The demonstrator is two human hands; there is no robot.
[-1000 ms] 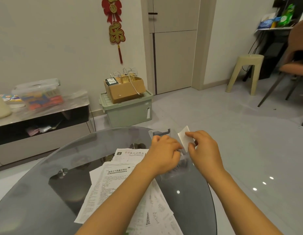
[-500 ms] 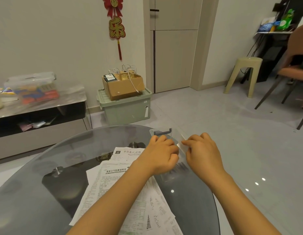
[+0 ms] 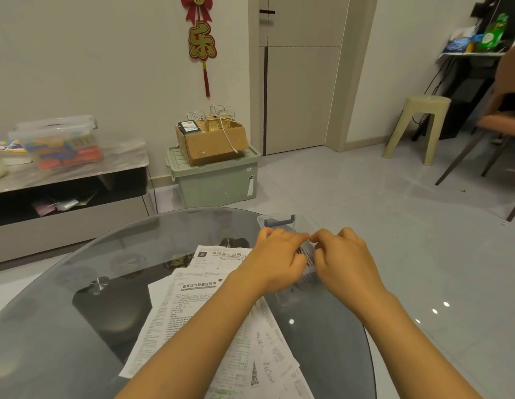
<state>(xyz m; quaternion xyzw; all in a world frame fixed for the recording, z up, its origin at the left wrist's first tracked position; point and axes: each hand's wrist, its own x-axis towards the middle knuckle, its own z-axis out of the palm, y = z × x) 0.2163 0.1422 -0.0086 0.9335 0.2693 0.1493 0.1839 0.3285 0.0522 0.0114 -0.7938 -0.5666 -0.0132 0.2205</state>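
Masking the clear box (image 3: 277, 219), left hand (image 3: 275, 259) meets right hand (image 3: 345, 262).

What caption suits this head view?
Left hand and right hand pinch a folded leaflet over a clear box on the glass table, beside printed sheets.

The round glass table (image 3: 77, 312) is smoky grey, with a black base showing through it. The white paper leaflets (image 3: 192, 312) carry dense black print. The small clear plastic box (image 3: 279, 220) has a blue-grey latch, and the folded leaflet (image 3: 307, 253) in it is white, striped with dark print. A pale green plastic bin (image 3: 213, 185) bears a brown cardboard box (image 3: 213, 145). The red-and-gold hanging ornament (image 3: 201, 44) hangs on an off-white wall (image 3: 92, 53). The plastic stool (image 3: 420, 122) is cream.
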